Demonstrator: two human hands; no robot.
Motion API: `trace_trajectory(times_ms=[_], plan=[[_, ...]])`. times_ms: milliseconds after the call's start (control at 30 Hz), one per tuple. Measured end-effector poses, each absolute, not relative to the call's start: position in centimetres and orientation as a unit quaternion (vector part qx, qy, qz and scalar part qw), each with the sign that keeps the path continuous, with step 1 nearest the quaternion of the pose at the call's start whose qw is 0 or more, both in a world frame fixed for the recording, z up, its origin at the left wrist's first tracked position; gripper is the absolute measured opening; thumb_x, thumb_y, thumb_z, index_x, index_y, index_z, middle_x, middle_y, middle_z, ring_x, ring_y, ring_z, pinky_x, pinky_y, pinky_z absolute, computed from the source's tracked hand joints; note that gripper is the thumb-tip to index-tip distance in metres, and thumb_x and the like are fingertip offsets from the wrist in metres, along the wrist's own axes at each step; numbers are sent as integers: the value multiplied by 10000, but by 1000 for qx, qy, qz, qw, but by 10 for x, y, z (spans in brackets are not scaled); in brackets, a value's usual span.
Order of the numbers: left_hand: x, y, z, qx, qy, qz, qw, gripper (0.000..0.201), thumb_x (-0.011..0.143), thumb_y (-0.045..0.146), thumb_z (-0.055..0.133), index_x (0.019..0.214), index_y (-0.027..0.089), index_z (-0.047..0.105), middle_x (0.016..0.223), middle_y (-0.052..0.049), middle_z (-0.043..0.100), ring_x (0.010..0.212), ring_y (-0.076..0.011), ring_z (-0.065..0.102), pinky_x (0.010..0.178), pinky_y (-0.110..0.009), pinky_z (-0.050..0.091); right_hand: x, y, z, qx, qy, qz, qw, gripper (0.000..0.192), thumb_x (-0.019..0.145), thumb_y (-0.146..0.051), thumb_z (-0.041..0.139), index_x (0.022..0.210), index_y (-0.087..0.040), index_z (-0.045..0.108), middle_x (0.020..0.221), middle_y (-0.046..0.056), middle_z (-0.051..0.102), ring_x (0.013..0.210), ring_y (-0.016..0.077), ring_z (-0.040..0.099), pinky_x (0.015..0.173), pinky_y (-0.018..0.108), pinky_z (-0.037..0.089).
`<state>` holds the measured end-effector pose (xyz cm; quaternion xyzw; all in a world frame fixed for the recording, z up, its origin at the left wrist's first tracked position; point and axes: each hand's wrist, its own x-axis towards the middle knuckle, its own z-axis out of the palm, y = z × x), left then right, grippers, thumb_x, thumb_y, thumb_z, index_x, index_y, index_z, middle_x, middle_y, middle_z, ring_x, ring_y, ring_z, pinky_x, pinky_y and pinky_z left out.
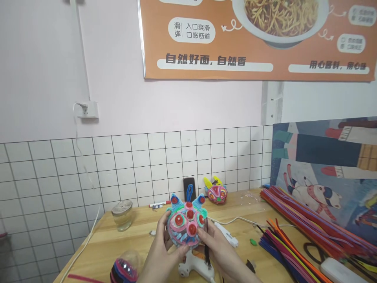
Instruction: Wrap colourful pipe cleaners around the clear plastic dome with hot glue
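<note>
A round animal-head ornament of pink, blue and green pipe cleaners faces me, studded with red gems. It has two blue ears and a blue loop on top. My left hand is closed around its left side, thumb near the bottom. On the other side my right hand grips it, with a dark tassel hanging beside the fingers. Below, a white glue gun lies on the table, partly hidden by the hands. A clear ball with striped dark and pink wrapping sits at the lower left.
Against the tiled wall stand a black phone and a second ornament with yellow ears. A glass jar is at the left. Pipe cleaners fill the right side, near a white power strip. A white cable crosses the table.
</note>
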<state>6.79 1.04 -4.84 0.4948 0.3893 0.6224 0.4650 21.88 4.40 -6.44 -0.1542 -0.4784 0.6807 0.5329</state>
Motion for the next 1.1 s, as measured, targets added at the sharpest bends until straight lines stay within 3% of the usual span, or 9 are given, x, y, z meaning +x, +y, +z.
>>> trace_trajectory(times_ms=[267,633,800,967,1100], plan=[[64,12,-52,516,403,622,430,853,563,344,817,1267,223,350,1296,-177,570,1147,-324,594,923,-399,496,218,42,-61,-155,-481,674,539,520,692,-418,789,1139,-236,595,1199,94,665,1130,302,588,872,443,487],[62,8,-49,577,449,573,371,838,646,298,731,1341,183,277,1291,-184,591,1142,-308,598,960,-412,460,222,41,-57,-155,-511,642,551,502,688,-387,801,1132,-244,618,1230,90,649,1176,306,553,995,482,407],[56,8,-51,602,440,550,376,915,631,349,751,1354,187,214,1315,-219,565,1174,-333,570,996,-470,410,220,40,-58,-156,-520,630,555,519,680,-394,807,1144,-257,618,1227,80,652,1176,304,555,1032,483,365],[56,9,-50,583,430,565,395,895,647,481,742,1319,187,230,1293,-225,575,1169,-326,578,982,-434,433,219,40,-59,-145,-544,607,560,484,708,-374,792,1147,-273,616,1248,57,645,1226,271,517,1065,423,334],[57,9,-47,552,432,589,402,860,644,550,720,1285,189,275,1264,-214,592,1171,-343,573,958,-430,457,218,38,-55,-125,-567,604,546,429,748,-346,766,1145,-287,613,1247,51,646,1232,275,518,1027,419,390]])
